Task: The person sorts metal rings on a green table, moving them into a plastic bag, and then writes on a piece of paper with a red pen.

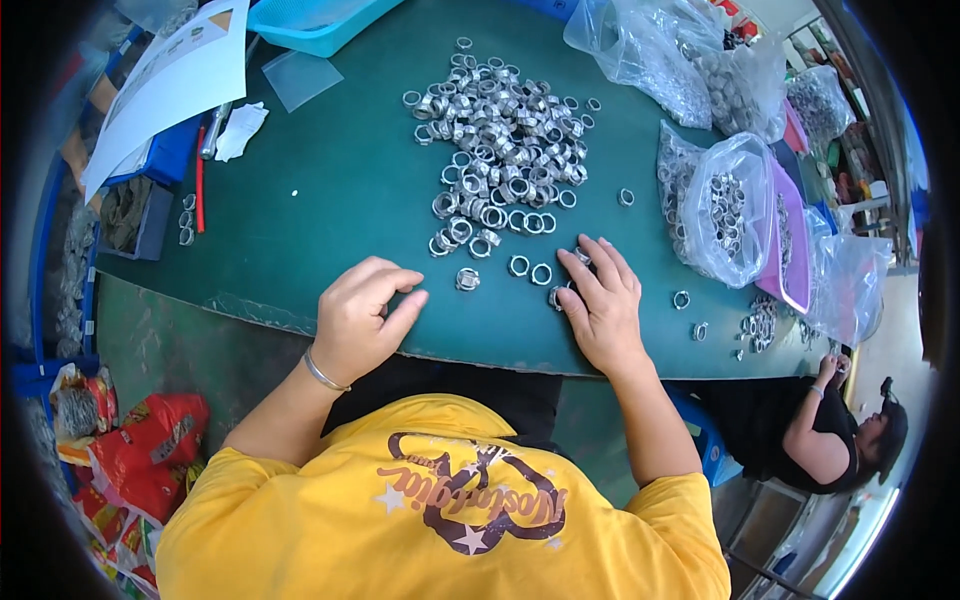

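A heap of small silver metal ring clamps [500, 135] lies on the green table [340, 200], spilling toward me in loose pieces. My left hand [362, 312] hovers near the table's front edge, its thumb and index finger apart, with nothing visible between them. Just right of its fingertips is a single ring clamp [467, 279]. My right hand [606, 310] rests palm down with fingers stretched out. One ring clamp [556, 298] is at its thumb tip, and another is partly hidden by its fingers. Two more loose rings [530, 270] lie left of that hand.
Clear bags of rings [728, 205] and a purple basket [790, 245] stand on the right. A turquoise tray [320, 25] sits at the back left. Near the left edge are a red rod [200, 190] and a grey bin [150, 220]. Another person [815, 435] works at far right.
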Demonstrator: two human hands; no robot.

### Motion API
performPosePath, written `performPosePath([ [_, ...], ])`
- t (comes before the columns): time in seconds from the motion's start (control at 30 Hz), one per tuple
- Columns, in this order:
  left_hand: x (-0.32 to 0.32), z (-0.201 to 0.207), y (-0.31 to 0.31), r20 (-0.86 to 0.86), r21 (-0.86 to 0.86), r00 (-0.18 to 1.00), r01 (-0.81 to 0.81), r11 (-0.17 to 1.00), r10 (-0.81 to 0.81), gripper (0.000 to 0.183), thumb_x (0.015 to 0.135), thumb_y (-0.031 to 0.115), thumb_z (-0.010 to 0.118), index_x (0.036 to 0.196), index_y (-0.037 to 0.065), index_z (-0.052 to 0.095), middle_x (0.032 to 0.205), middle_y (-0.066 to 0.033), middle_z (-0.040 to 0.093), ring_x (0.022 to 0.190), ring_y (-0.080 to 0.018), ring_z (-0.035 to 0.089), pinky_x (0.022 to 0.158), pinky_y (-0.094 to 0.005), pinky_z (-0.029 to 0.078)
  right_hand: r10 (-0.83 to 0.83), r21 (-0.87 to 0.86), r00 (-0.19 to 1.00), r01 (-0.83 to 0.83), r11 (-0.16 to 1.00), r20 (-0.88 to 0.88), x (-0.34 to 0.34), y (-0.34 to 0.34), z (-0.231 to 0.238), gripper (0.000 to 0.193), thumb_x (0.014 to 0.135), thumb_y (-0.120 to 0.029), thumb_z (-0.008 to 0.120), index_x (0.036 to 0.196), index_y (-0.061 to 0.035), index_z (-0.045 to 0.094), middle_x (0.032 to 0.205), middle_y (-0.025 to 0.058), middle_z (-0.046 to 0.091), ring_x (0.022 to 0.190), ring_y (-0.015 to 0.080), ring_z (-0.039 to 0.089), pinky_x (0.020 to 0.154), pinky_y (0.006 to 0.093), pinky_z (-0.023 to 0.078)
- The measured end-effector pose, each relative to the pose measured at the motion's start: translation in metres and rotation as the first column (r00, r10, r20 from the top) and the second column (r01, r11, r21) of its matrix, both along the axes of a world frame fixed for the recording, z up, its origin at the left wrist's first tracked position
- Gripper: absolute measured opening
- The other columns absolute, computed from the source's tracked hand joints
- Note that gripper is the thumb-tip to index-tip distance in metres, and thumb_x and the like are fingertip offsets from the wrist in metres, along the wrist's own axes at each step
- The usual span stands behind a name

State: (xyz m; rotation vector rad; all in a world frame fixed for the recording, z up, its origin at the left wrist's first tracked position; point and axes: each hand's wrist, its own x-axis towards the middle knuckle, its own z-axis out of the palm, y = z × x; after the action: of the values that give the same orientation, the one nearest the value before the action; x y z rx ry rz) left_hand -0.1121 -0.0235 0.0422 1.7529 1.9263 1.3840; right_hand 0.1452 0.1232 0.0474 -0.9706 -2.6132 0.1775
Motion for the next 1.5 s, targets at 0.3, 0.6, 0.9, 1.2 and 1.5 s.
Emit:
performPosePath([
  [0.3, 0.0, 0.0, 0.004, -0.027, -0.03, 0.999, 0.026, 0.999, -0.027, 0.014, 0.077, -0.001, 0.072, 0.091, 0.002, 0.069, 0.085, -0.0074, 0.063, 0.053, -0.0126, 0.048, 0.049, -0.0245, 0.04, -0.014, -0.214, 0.981, -0.028, 0.976, -0.194, 0.034, 0.005, 0.004, 0.027, 0.09, -0.002, 0.056, 0.115, -0.0046, 0.065, 0.129, 0.0152, 0.06, 0.122, 0.0359, 0.053, 0.105, 0.0425, 0.037],
  [0.6, 0.001, 0.003, 0.003, 0.04, -0.091, 0.999, 0.015, 0.996, -0.011, 0.009, 0.081, -0.001, 0.069, 0.09, 0.001, 0.069, 0.085, -0.0081, 0.063, 0.056, -0.013, 0.049, 0.051, -0.0242, 0.04, 0.05, -0.239, 0.967, -0.111, 0.965, -0.248, 0.048, -0.003, 0.015, 0.027, 0.077, 0.008, 0.065, 0.098, -0.0086, 0.069, 0.104, 0.0106, 0.062, 0.099, 0.0298, 0.056, 0.086, 0.0374, 0.046],
  [0.9, 0.002, 0.003, 0.002, 0.066, -0.09, 0.998, 0.013, 0.996, -0.007, 0.008, 0.082, -0.001, 0.068, 0.09, 0.001, 0.069, 0.084, -0.0078, 0.063, 0.057, -0.0133, 0.05, 0.052, -0.0242, 0.04, 0.081, -0.111, 0.969, -0.11, 0.988, -0.234, 0.052, -0.001, -0.001, 0.026, 0.071, 0.002, 0.076, 0.094, -0.0039, 0.065, 0.101, 0.0124, 0.06, 0.092, 0.0314, 0.057, 0.081, 0.0378, 0.049],
  [1.2, 0.003, 0.002, 0.003, 0.059, -0.086, 0.998, 0.013, 0.996, -0.007, 0.008, 0.082, -0.002, 0.067, 0.09, 0.0, 0.068, 0.083, -0.0078, 0.062, 0.058, -0.0123, 0.05, 0.053, -0.0243, 0.04, -0.075, -0.391, 0.961, -0.036, 0.92, -0.266, 0.056, -0.003, 0.016, 0.051, 0.07, -0.002, 0.077, 0.118, -0.0048, 0.061, 0.118, 0.0139, 0.056, 0.109, 0.0319, 0.052, 0.094, 0.0381, 0.042],
  [1.5, 0.004, 0.003, 0.004, 0.029, -0.051, 0.999, -0.021, 0.999, 0.022, 0.008, 0.081, -0.002, 0.068, 0.088, 0.001, 0.069, 0.08, -0.0069, 0.062, 0.055, -0.0131, 0.049, 0.051, -0.0251, 0.04, 0.009, -0.21, 0.956, -0.073, 0.975, -0.292, 0.046, 0.042, 0.01, 0.029, 0.078, 0.002, 0.062, 0.107, -0.0029, 0.061, 0.121, 0.0192, 0.056, 0.117, 0.0344, 0.052, 0.101, 0.0413, 0.041],
])
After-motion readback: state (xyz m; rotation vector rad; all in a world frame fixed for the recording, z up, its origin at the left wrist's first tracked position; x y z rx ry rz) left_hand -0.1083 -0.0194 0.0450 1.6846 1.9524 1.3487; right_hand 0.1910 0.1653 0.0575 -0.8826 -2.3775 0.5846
